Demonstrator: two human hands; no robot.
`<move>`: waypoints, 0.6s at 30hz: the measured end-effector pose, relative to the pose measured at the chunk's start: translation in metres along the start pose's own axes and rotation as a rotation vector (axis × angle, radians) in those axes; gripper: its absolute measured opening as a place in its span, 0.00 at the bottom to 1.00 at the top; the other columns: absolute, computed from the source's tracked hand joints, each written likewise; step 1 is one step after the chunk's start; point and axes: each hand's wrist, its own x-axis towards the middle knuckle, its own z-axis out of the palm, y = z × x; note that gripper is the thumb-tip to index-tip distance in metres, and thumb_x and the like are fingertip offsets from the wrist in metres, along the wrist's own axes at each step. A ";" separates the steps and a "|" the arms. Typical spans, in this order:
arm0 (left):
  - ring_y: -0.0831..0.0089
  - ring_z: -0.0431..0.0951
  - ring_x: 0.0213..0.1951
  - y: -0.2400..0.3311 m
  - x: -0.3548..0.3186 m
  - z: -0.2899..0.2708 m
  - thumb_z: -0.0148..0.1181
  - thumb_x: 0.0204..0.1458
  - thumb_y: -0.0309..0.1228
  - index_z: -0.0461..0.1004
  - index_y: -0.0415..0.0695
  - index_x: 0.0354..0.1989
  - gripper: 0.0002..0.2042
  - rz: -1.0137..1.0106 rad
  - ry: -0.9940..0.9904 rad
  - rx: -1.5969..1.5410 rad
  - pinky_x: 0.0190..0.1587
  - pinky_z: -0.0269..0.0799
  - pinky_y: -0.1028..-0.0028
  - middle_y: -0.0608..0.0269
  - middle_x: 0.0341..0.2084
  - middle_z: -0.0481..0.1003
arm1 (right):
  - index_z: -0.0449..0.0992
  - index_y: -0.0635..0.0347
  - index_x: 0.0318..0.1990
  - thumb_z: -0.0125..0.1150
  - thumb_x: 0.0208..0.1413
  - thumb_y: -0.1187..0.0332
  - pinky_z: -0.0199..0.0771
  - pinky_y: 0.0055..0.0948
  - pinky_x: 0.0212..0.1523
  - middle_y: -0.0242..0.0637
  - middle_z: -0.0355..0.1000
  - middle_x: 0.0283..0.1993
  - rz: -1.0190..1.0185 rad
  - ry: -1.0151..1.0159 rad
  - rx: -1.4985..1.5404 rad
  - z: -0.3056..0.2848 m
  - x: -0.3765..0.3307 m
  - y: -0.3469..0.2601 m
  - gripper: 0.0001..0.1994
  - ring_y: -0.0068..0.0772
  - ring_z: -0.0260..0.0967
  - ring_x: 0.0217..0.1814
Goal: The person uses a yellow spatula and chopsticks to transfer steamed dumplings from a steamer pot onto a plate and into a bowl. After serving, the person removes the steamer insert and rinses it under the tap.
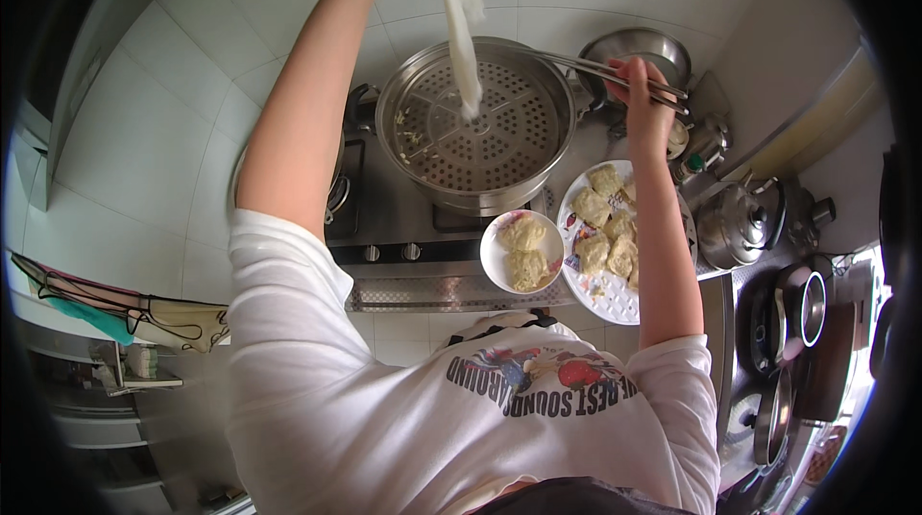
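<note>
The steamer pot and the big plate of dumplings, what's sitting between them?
In the head view, a small white bowl holding two dumplings sits between the steamer pot and the big plate, on the stove's front edge.

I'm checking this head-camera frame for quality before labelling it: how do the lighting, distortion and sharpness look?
Head view: strong fisheye, with tile lines bending and black corners at the rim; even, soft light with mild glare on the steamer pot and kettle; the white cloth hanging from the left hand looks slightly motion-blurred; the right hand with tongs and the dumpling plate are reasonably sharp.

A small white bowl [521,251] of dumplings sits beside a patterned plate [615,299] (also dumplings), kettle [735,222] further right.
</note>
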 end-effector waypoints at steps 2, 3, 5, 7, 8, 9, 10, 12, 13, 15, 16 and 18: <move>0.75 0.74 0.23 -0.023 -0.022 0.020 0.55 0.48 0.26 0.72 0.41 0.27 0.03 -0.021 -0.333 0.084 0.26 0.68 0.73 0.63 0.21 0.73 | 0.72 0.69 0.31 0.51 0.60 0.65 0.77 0.25 0.39 0.43 0.74 0.37 -0.010 0.005 -0.030 0.000 -0.014 -0.025 0.14 0.28 0.72 0.40; 0.77 0.74 0.23 -0.028 -0.029 0.032 0.55 0.49 0.27 0.72 0.42 0.27 0.03 -0.024 -0.508 0.113 0.26 0.67 0.73 0.64 0.21 0.73 | 0.72 0.69 0.30 0.51 0.61 0.64 0.78 0.25 0.39 0.43 0.74 0.36 -0.003 0.017 -0.039 -0.003 -0.020 -0.031 0.14 0.28 0.72 0.40; 0.74 0.74 0.25 -0.023 -0.038 0.048 0.54 0.47 0.28 0.73 0.43 0.25 0.03 -0.079 -0.351 0.222 0.28 0.69 0.71 0.61 0.22 0.74 | 0.71 0.68 0.31 0.50 0.61 0.64 0.77 0.26 0.40 0.43 0.74 0.38 -0.017 0.056 -0.051 -0.021 -0.034 -0.042 0.14 0.29 0.72 0.42; 0.68 0.77 0.30 -0.041 -0.028 0.049 0.52 0.45 0.28 0.74 0.44 0.25 0.05 0.016 -0.287 0.415 0.33 0.71 0.68 0.57 0.23 0.76 | 0.71 0.67 0.32 0.49 0.62 0.63 0.77 0.28 0.41 0.44 0.74 0.39 -0.031 0.110 -0.010 -0.032 -0.055 -0.051 0.14 0.30 0.72 0.43; 0.63 0.77 0.32 -0.069 -0.019 0.062 0.52 0.46 0.30 0.75 0.44 0.28 0.06 -0.059 -0.418 0.271 0.35 0.71 0.65 0.56 0.26 0.76 | 0.71 0.67 0.32 0.48 0.62 0.63 0.77 0.29 0.42 0.44 0.73 0.40 -0.027 0.147 0.010 -0.043 -0.071 -0.054 0.14 0.31 0.72 0.43; 0.58 0.76 0.33 -0.083 -0.009 0.071 0.52 0.49 0.33 0.76 0.45 0.32 0.09 -0.019 -0.168 0.325 0.37 0.71 0.63 0.53 0.29 0.77 | 0.70 0.66 0.33 0.48 0.62 0.62 0.77 0.30 0.42 0.45 0.73 0.41 -0.041 0.202 0.013 -0.057 -0.087 -0.060 0.14 0.32 0.71 0.44; 0.57 0.76 0.38 -0.080 -0.008 0.075 0.50 0.52 0.37 0.76 0.43 0.38 0.13 -0.025 -0.063 0.378 0.42 0.70 0.62 0.51 0.35 0.76 | 0.70 0.66 0.33 0.47 0.63 0.61 0.76 0.31 0.43 0.45 0.73 0.42 -0.046 0.249 0.002 -0.070 -0.107 -0.066 0.15 0.33 0.71 0.45; 0.62 0.74 0.45 -0.138 0.013 0.080 0.49 0.54 0.41 0.75 0.43 0.43 0.16 -0.024 -0.121 0.381 0.48 0.68 0.65 0.55 0.41 0.76 | 0.68 0.63 0.32 0.44 0.63 0.59 0.75 0.32 0.44 0.47 0.73 0.42 -0.015 0.357 0.051 -0.096 -0.148 -0.072 0.16 0.36 0.70 0.47; 0.67 0.76 0.39 -0.169 0.036 0.067 0.54 0.52 0.36 0.74 0.43 0.43 0.13 -0.159 -0.036 0.342 0.42 0.71 0.67 0.59 0.36 0.77 | 0.67 0.61 0.32 0.43 0.64 0.58 0.75 0.33 0.46 0.48 0.72 0.43 0.020 0.395 0.149 -0.110 -0.167 -0.077 0.15 0.37 0.70 0.48; 0.77 0.74 0.34 -0.227 0.085 0.012 0.56 0.52 0.35 0.72 0.42 0.41 0.12 -0.071 -0.046 0.220 0.37 0.71 0.73 0.65 0.32 0.75 | 0.65 0.59 0.32 0.42 0.64 0.58 0.75 0.35 0.48 0.48 0.71 0.43 0.064 0.484 0.425 -0.142 -0.205 -0.091 0.15 0.38 0.70 0.49; 0.77 0.74 0.35 -0.215 0.097 0.010 0.55 0.54 0.35 0.72 0.43 0.43 0.12 0.007 -0.057 0.141 0.38 0.71 0.74 0.65 0.35 0.75 | 0.65 0.59 0.32 0.41 0.64 0.58 0.75 0.36 0.50 0.47 0.71 0.43 0.072 0.541 0.468 -0.167 -0.233 -0.102 0.14 0.38 0.69 0.50; 0.76 0.76 0.36 -0.093 0.073 0.038 0.51 0.56 0.34 0.71 0.43 0.46 0.12 -0.043 -0.002 -0.009 0.41 0.69 0.76 0.66 0.38 0.74 | 0.65 0.57 0.32 0.40 0.65 0.59 0.73 0.38 0.53 0.46 0.70 0.44 0.009 0.653 0.577 -0.216 -0.285 -0.119 0.14 0.38 0.67 0.53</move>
